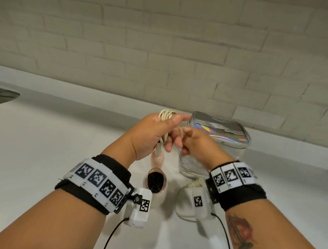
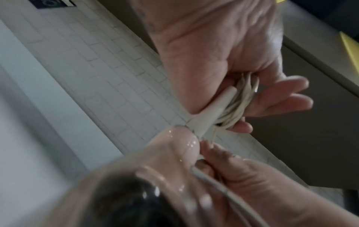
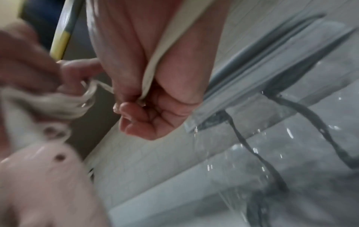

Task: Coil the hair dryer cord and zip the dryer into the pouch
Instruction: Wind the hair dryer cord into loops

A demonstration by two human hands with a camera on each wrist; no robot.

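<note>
White brick wall is backing a pale counter (image 1: 38,143), and above that counter 2 hands are working close together. Left hand (image 1: 150,135) is curling its fingers round the bundled loops of the cord (image 1: 166,113) against the folded handle, with the pink hair dryer (image 1: 155,180) hanging below it, barrel end facing the head camera. Right hand (image 1: 193,144) is pinching the free run of cord between thumb and fingertips, and the slack is trailing down under that wrist to the plug (image 1: 191,185) lying on the counter. Just behind the right hand, the clear iridescent pouch (image 1: 223,133) is standing on the counter; whether its zip is open I cannot tell.

Risks, as I judge them: the left fingers are looking only loosely closed, so the loops could be springing apart if the grip eases. Pulling the last turn tight could be dragging the plug across the counter into the pouch and tipping it.
</note>
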